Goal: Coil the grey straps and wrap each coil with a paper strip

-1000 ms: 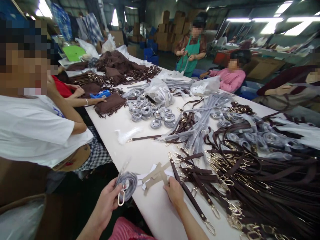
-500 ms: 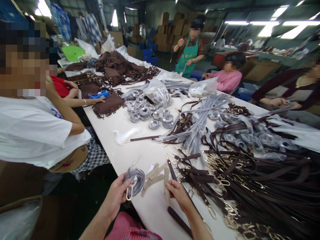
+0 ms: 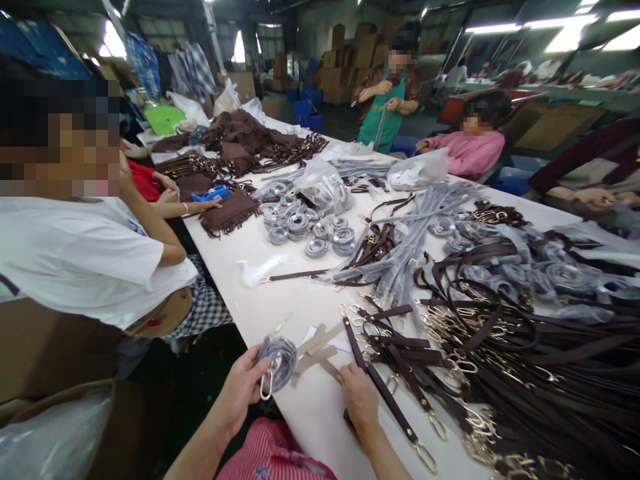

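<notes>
While we are sitting at the near edge of the long white table (image 3: 300,307), our left hand (image 3: 243,393) is holding a grey coiled strap (image 3: 283,357) just off that edge. Its fingers are clenching around the bundle, and a gold clasp (image 3: 267,387) is hanging from the bundle beside the thumb. Our right hand (image 3: 360,400) is lying palm down on the table, resting across a dark brown strap (image 3: 395,417) that is running toward us. Its fingertips are reaching the near ends of some beige strips (image 3: 315,347) lying between our two hands, and we cannot tell whether they are pinching anything or lying released. Just to the right, a heap of brown straps (image 3: 525,380) with gold hardware is covering the table. More grey coils (image 3: 300,223) are lying farther up it, and a person in a white shirt (image 3: 85,253) is sitting on our left.
</notes>
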### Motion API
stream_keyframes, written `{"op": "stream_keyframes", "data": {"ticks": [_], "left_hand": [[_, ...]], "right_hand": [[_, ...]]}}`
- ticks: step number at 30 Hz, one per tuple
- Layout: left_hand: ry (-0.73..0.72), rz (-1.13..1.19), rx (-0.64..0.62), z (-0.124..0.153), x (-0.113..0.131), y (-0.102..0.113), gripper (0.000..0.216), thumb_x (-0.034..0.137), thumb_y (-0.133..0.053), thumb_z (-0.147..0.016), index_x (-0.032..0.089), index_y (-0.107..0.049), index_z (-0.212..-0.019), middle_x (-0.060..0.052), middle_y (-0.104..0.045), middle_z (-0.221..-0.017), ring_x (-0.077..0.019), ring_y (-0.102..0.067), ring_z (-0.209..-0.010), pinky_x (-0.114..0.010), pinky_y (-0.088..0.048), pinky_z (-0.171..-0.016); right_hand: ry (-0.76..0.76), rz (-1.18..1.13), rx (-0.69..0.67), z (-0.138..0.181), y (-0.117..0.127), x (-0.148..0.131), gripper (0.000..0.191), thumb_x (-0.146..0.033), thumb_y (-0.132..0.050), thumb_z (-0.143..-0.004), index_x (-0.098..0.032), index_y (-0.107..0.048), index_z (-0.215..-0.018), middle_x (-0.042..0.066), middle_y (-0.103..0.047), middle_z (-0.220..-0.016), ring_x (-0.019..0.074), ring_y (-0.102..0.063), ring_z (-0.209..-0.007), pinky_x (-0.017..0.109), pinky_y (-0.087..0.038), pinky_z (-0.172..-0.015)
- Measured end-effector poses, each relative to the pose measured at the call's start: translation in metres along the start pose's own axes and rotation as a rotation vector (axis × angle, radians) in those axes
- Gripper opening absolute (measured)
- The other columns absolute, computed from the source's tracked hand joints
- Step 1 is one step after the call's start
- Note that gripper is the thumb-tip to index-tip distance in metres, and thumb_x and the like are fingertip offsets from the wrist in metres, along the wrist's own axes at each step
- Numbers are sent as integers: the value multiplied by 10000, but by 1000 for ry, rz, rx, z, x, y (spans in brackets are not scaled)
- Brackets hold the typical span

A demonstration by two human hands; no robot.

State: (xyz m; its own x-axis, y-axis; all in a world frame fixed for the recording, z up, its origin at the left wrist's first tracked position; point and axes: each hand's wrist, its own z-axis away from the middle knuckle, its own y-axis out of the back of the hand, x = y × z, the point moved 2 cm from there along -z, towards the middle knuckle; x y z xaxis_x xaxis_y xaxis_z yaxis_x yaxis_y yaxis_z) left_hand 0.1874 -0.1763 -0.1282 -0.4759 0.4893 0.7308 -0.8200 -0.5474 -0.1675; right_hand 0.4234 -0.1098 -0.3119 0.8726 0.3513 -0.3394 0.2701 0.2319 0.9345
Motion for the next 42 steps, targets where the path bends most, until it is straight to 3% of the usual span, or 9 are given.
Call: {"op": "stream_keyframes", "data": {"ticks": [5, 11, 21, 27, 32, 36, 39, 42], "left_hand": [[-14, 24, 10, 0, -1, 1, 544, 428, -832, -579, 182, -647, -1028, -2, -694, -776, -101, -599, -601, -172, -397, -498], [-31, 27, -32, 3, 5, -7, 491, 408, -811, -606, 179, -650, -1010, -14, -694, -797, -113, -606, -618, -183, -412, -516], [-10, 24, 26, 14, 0, 3, 561, 442, -828, -555, 175, -647, -1014, -2, -681, -731, -104, -565, -560, -185, -375, -486], [-36, 11, 18, 12, -3, 4, 527, 422, -814, -588, 169, -650, -1020, 3, -672, -712, -88, -531, -512, -183, -362, -468], [-73, -30, -12, 9, 2, -1, 487, 404, -796, -595, 170, -657, -1000, 8, -659, -704, -102, -535, -544, -193, -372, -493], [-91, -100, -77, 4, 7, -13, 466, 375, -758, -625, 174, -666, -1035, -17, -693, -766, -151, -590, -650, -214, -397, -541], [-159, -194, -160, -2, 8, -30, 404, 327, -713, -661, 174, -678, -1033, -36, -717, -819, -204, -628, -789, -265, -463, -688], [-257, -354, -257, -4, 8, -53, 334, 247, -654, -689, 177, -694, -1013, -54, -734, -943, -236, -632, -907, -303, -458, -835]], "right_hand": [[57, 105, 49, -1, 1, 3, 155, -158, -553, -923, -218, -626, -799, 43, -637, -852, 221, -590, -783, 329, -330, -678], [84, 134, 120, 1, -2, 4, 167, -155, -559, -921, -213, -623, -778, 28, -634, -795, 201, -592, -707, 320, -323, -639], [83, -44, 194, 10, -12, 8, 265, -222, -442, -975, -212, -632, -791, 57, -619, -799, 216, -565, -730, 324, -341, -685], [34, -367, 163, 7, -2, 8, 227, -244, -497, -927, -232, -609, -729, 60, -622, -814, 228, -568, -784, 327, -365, -738], [-108, -792, 140, 4, 31, 12, 354, -550, -567, -839, -224, -582, -701, 107, -658, -916, 312, -567, -967, 407, -416, -851], [-322, -1200, 44, 12, 66, 8, 434, -641, -588, -780, -222, -514, -696, 40, -614, -699, 242, -611, -715, 368, -501, -669], [-438, -1446, -12, 25, 94, -1, 431, -584, -708, -711, -215, -569, -884, 3, -613, -735, 187, -628, -684, 324, -530, -639], [-523, -1601, -93, 42, 114, -13, 504, -515, -814, -629, -203, -609, -968, -34, -586, -662, 115, -568, -543, 216, -468, -489]]}}
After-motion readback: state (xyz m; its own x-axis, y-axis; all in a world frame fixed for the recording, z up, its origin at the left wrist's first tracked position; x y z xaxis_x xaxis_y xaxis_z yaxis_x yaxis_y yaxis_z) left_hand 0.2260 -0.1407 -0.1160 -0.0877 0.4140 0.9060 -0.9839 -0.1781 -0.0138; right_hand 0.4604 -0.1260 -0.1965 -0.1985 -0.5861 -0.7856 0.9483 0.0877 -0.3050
